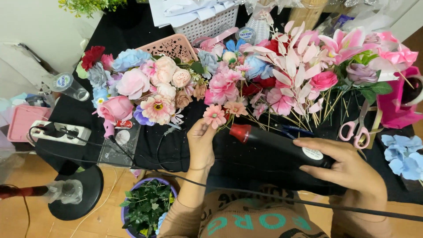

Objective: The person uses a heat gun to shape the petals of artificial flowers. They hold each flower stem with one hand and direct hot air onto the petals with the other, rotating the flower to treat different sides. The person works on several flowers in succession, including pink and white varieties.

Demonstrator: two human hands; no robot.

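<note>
Heat gun (282, 152), black with a red nozzle, lies across the black-covered table (176, 150) in front of me, its nozzle aimed at the small peach flower (214, 115) I pinch by the base with my left hand (200, 143), thumb and fingertips closed on it. My right hand (348, 165) rests over the gun's rear end, fingers curled around the body in a grasp. Just beyond the flower spreads a heap of artificial blooms (167, 92) in pink, blue and cream, with pale pink leaf sprays (295, 66) to the right. Pink-handled scissors (358, 128) lie near my right hand. A white power strip (59, 132) sits at the table's left edge, and a purple pot of ivy (147, 207) stands below.
</note>
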